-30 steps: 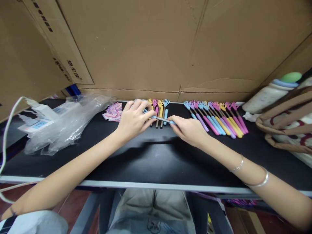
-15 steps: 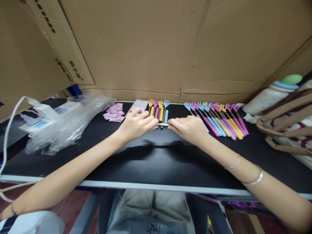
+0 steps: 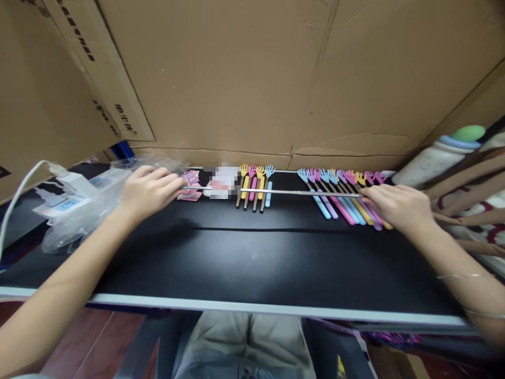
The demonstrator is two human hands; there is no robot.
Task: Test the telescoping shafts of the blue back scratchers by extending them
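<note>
A thin metal telescopic back scratcher rod (image 3: 300,192) stretches level above the black table, pulled out long. My left hand (image 3: 152,190) is closed round its left end, where a bit of blue shows at the fingers. Round the right end my right hand (image 3: 396,208) is closed, in front of the right row of scratchers; both rod ends are hidden. Behind the rod lie several claw-headed back scratchers (image 3: 261,171) with dark tubes, and loose coloured handles such as a light blue one (image 3: 269,195). Further right is a row of back scratchers (image 3: 342,202) with coloured handles.
At the left lie a clear plastic bag (image 3: 67,237) and a white power strip (image 3: 65,199) with a cable. Pink cards (image 3: 193,193) and a blurred-out phone (image 3: 225,181) lie behind. A bottle (image 3: 437,158) and a bag (image 3: 489,200) stand right. Cardboard (image 3: 236,79) walls the back.
My hands have moved far apart, left and right, from close together at the middle. Between them the rod has been drawn out from a short stub to a long length.
</note>
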